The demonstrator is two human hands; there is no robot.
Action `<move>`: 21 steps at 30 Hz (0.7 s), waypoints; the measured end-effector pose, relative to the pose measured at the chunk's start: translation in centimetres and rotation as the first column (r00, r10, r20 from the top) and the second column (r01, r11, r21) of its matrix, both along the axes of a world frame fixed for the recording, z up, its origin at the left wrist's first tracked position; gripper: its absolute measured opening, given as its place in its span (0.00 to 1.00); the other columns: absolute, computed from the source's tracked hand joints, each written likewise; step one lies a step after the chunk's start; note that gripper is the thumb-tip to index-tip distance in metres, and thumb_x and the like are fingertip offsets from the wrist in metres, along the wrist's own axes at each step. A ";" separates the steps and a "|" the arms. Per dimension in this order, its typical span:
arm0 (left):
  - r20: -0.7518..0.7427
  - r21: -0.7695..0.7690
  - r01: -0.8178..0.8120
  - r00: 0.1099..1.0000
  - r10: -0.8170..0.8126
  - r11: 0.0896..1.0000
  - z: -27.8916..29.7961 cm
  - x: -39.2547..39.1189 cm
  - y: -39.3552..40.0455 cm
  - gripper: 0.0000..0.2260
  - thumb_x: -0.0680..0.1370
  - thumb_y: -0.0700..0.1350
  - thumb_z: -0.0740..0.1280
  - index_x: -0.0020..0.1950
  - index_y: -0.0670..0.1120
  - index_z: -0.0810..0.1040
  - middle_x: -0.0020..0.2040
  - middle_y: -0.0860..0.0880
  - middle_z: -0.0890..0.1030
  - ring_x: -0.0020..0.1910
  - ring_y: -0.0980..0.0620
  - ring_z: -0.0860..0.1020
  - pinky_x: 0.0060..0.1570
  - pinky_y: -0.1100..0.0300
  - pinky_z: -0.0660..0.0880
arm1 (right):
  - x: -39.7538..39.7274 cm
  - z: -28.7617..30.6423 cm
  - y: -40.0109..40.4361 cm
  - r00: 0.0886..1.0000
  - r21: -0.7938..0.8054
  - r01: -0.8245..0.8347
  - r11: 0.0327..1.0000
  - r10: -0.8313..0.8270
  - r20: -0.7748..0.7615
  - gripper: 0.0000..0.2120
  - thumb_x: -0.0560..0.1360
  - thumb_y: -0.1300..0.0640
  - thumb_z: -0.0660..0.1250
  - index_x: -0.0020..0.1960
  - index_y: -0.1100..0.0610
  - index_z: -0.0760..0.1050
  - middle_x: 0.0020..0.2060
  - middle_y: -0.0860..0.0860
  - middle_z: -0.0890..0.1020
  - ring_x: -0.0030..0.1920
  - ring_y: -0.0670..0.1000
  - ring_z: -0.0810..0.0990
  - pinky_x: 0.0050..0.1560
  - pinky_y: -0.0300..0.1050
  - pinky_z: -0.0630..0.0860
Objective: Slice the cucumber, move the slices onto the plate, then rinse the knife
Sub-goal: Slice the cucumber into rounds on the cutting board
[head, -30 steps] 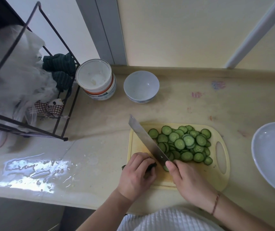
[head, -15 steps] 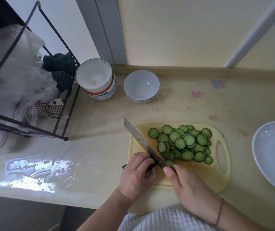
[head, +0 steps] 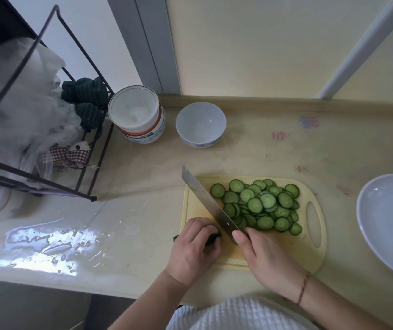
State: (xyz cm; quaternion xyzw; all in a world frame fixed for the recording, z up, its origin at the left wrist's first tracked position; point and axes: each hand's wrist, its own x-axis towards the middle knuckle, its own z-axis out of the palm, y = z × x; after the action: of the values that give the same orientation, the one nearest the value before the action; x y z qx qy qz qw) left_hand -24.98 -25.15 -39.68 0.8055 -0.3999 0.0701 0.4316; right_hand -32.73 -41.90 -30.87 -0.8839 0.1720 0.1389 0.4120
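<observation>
Right hand (head: 265, 259) grips knife (head: 208, 202), blade angled across yellow cutting board (head: 283, 253). Left hand (head: 194, 248) holds dark cucumber end (head: 212, 238) beside blade. Slice pile (head: 261, 204) on board right of blade. White plate (head: 388, 222) at right, apart from board.

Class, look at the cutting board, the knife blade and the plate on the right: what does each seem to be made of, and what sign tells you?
Cutting board: likely plastic; pale yellow, matte, moulded handle slot. Knife blade: metal, probably steel; grey, dull sheen. Plate: looks like glazed ceramic, possibly melamine; white, smooth, softly glossy.
</observation>
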 end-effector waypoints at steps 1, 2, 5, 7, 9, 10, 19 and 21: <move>0.001 -0.005 -0.003 1.000 0.003 1.000 0.0 0.0 0.0 0.10 0.72 0.37 0.73 0.50 0.44 0.76 0.50 0.51 0.75 0.48 0.50 0.77 0.56 0.68 0.73 | -0.1 0.4 0.1 1.000 0.002 -0.015 1.000 0.015 -0.001 0.21 0.74 0.36 0.44 0.36 0.49 0.66 0.29 0.47 0.72 0.30 0.44 0.71 0.34 0.41 0.67; 0.001 -0.009 -0.007 1.000 0.007 1.000 0.0 0.0 -0.1 0.11 0.71 0.35 0.73 0.50 0.44 0.76 0.50 0.51 0.75 0.48 0.50 0.78 0.56 0.68 0.73 | -0.3 0.8 0.3 1.000 0.005 -0.029 1.000 0.029 -0.001 0.20 0.75 0.37 0.45 0.36 0.49 0.65 0.28 0.47 0.71 0.29 0.45 0.70 0.33 0.41 0.67; 0.008 -0.021 -0.010 1.000 0.010 1.000 0.1 0.0 -0.2 0.13 0.69 0.33 0.74 0.49 0.44 0.76 0.50 0.51 0.76 0.48 0.50 0.77 0.55 0.67 0.74 | -1.1 1.9 0.6 0.999 0.020 -0.052 0.998 0.052 0.015 0.23 0.76 0.36 0.45 0.37 0.51 0.66 0.27 0.48 0.71 0.28 0.46 0.69 0.31 0.42 0.66; 0.014 -0.025 -0.008 1.000 0.008 1.000 0.1 0.0 -0.1 0.12 0.69 0.33 0.74 0.48 0.43 0.77 0.50 0.50 0.77 0.47 0.50 0.78 0.53 0.66 0.75 | -1.5 2.3 0.6 0.999 0.032 -0.046 0.998 0.045 0.021 0.24 0.76 0.35 0.45 0.38 0.52 0.67 0.27 0.47 0.70 0.27 0.46 0.68 0.31 0.41 0.66; 0.014 -0.025 -0.008 1.000 0.008 1.000 0.0 0.0 -0.1 0.12 0.69 0.33 0.74 0.48 0.42 0.77 0.49 0.49 0.78 0.47 0.49 0.78 0.52 0.64 0.76 | -1.6 2.6 0.7 0.999 0.029 -0.048 0.998 0.047 0.026 0.23 0.75 0.35 0.45 0.37 0.52 0.66 0.27 0.48 0.71 0.28 0.46 0.69 0.32 0.42 0.66; 0.013 -0.026 -0.007 1.000 0.007 1.000 0.0 0.0 -0.1 0.11 0.69 0.33 0.74 0.48 0.42 0.77 0.49 0.49 0.78 0.47 0.49 0.78 0.53 0.64 0.76 | -1.7 2.6 0.7 0.998 0.023 -0.052 0.998 0.052 0.026 0.23 0.75 0.36 0.45 0.37 0.52 0.66 0.28 0.48 0.71 0.29 0.46 0.70 0.33 0.44 0.67; 0.000 -0.012 -0.009 1.000 0.009 1.000 -0.1 -0.1 -0.1 0.05 0.73 0.36 0.73 0.47 0.40 0.80 0.50 0.50 0.78 0.48 0.50 0.79 0.54 0.63 0.76 | -0.2 0.2 1.5 0.999 0.014 -0.016 1.000 0.017 -0.033 0.24 0.75 0.35 0.44 0.38 0.51 0.67 0.29 0.48 0.73 0.30 0.48 0.73 0.31 0.42 0.68; -0.004 -0.016 -0.005 1.000 0.005 1.000 -0.1 -0.1 -0.1 0.04 0.74 0.38 0.72 0.48 0.41 0.79 0.49 0.49 0.78 0.49 0.50 0.79 0.54 0.63 0.77 | 0.1 -0.8 1.6 1.000 0.004 -0.017 1.000 0.017 -0.022 0.25 0.74 0.33 0.42 0.38 0.50 0.68 0.30 0.48 0.74 0.30 0.48 0.74 0.30 0.40 0.67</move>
State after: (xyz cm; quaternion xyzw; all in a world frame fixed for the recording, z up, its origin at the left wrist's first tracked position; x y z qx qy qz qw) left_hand -25.06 -25.22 -39.82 0.8031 -0.3965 0.0728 0.4387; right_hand -32.66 -40.29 -31.64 -0.8831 0.1686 0.1523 0.4105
